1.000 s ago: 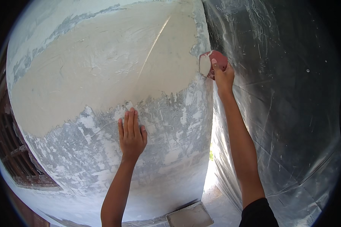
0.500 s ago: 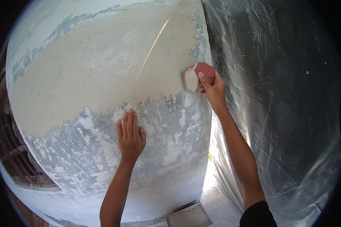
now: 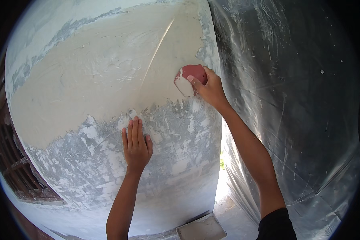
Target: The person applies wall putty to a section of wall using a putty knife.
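My right hand (image 3: pixel 210 88) grips a red-handled putty scraper (image 3: pixel 190 79) with pale putty on its blade, pressed against the wall (image 3: pixel 108 80) at the lower right edge of the smooth beige plaster patch. Below that patch, my left hand (image 3: pixel 137 144) lies flat on the wall with the fingers together and pointing up, on the rough grey-and-white part. It holds nothing.
A clear plastic sheet (image 3: pixel 292 100) hangs to the right of the wall's corner. A flat rectangular board with putty (image 3: pixel 202 229) lies on the floor below. A dark wooden window frame (image 3: pixel 16 172) sits at the far left. A bright gap shows at the wall's lower right edge.
My right hand has brought the scraper down and to the left, away from the wall's right edge onto the plaster patch. My left hand stays in place.
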Motion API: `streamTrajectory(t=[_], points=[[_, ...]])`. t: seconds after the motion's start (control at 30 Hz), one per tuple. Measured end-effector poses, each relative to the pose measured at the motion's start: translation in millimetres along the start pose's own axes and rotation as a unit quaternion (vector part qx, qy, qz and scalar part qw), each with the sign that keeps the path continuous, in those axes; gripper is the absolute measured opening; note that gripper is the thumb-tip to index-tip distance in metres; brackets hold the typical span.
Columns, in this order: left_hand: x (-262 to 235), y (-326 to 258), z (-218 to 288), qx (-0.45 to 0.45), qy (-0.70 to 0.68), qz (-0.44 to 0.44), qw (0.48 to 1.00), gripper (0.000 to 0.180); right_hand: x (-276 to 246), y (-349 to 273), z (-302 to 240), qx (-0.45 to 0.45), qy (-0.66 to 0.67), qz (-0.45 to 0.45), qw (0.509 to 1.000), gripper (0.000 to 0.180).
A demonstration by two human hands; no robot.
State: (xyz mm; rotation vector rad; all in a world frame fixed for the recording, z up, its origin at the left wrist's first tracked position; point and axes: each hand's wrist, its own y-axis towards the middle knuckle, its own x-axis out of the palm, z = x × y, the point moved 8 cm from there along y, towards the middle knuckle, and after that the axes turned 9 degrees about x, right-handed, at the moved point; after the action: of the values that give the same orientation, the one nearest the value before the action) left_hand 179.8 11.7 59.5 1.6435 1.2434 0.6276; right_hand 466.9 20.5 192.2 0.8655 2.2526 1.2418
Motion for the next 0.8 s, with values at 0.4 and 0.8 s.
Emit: streamTrajectory(t=[0.4, 0.8], points=[[-3, -4, -5, 0.002, -0.016, -0.007, 1.000, 0.053, 2, 26, -20, 0.034, 0.049, -0.006, 0.998, 0.050], [-2, 3, 4, 0.002, 0.000, 0.002, 1.000, 0.049, -42, 43, 36, 0.089, 0.134, 0.082, 0.984, 0.043]])
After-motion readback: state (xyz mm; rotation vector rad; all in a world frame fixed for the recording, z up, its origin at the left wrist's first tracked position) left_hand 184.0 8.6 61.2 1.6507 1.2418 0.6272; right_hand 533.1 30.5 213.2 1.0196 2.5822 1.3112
